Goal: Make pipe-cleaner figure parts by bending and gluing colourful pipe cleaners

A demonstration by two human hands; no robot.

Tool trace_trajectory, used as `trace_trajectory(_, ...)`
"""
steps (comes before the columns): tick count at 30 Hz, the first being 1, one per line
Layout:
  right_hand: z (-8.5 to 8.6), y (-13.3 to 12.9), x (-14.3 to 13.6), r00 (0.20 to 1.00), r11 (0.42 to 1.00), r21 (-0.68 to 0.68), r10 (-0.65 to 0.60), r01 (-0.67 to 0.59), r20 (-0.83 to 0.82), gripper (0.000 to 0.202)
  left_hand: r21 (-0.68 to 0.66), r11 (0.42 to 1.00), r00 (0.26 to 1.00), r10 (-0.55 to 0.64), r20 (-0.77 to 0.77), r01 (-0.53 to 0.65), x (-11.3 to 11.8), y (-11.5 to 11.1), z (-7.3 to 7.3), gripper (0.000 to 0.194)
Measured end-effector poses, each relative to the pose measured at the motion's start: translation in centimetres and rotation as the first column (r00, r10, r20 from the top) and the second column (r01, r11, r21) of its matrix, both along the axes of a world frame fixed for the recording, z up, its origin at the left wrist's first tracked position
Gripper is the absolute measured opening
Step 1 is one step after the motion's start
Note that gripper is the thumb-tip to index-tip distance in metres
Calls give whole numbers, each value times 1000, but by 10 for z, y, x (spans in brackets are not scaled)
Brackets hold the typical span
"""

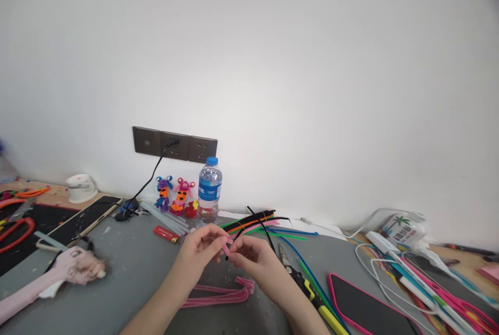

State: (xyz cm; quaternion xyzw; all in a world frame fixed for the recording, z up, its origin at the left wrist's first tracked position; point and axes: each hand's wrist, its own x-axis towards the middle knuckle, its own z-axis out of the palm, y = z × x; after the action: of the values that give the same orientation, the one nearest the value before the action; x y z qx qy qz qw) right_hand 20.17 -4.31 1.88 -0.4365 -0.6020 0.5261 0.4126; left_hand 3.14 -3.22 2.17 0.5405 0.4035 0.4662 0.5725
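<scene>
My left hand (205, 248) and my right hand (249, 253) meet over the middle of the grey mat. Both pinch a short pink pipe cleaner (227, 246) between thumb and fingers. A small black bit shows just below the pinch; I cannot tell what it belongs to. Under my hands, bent pink pipe cleaners (222, 296) lie on the mat. Behind them is a bundle of black, orange, pink and green pipe cleaners (253, 223). Pliers with yellow-and-black handles (307, 288) lie to the right of my right hand.
A water bottle (209, 192) stands near the wall beside small pipe-cleaner figures (181, 196). To the left are a pink glue gun (58, 275), glue sticks (166, 219) and red-handled scissors (17, 233). A pink-edged phone (366, 304) and white cables (374, 267) lie right.
</scene>
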Motion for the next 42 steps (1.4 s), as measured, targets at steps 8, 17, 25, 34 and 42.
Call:
trace_trajectory(8,1,0,-4,991,1000,-23,7,-10,-132,33,-82,996,988,-15,156,29,5,-3,-3,30)
trace_trajectory(17,3,-1,-9,992,999,-47,-32,26,-125,41,-95,994,986,69,153,-54,6,-1,-10,27)
trace_trajectory(25,4,0,-11,993,999,-43,-20,15,-117,44,10,999,998,53,46,-54,2,-1,-6,27)
trace_trajectory(34,0,-1,-17,978,975,91,-205,200,48,45,148,982,993,116,-13,-113,2,3,-9,15)
trace_trajectory(42,-2,3,-13,990,988,65,-140,141,-20,39,129,986,995,102,11,-102,3,0,-9,15)
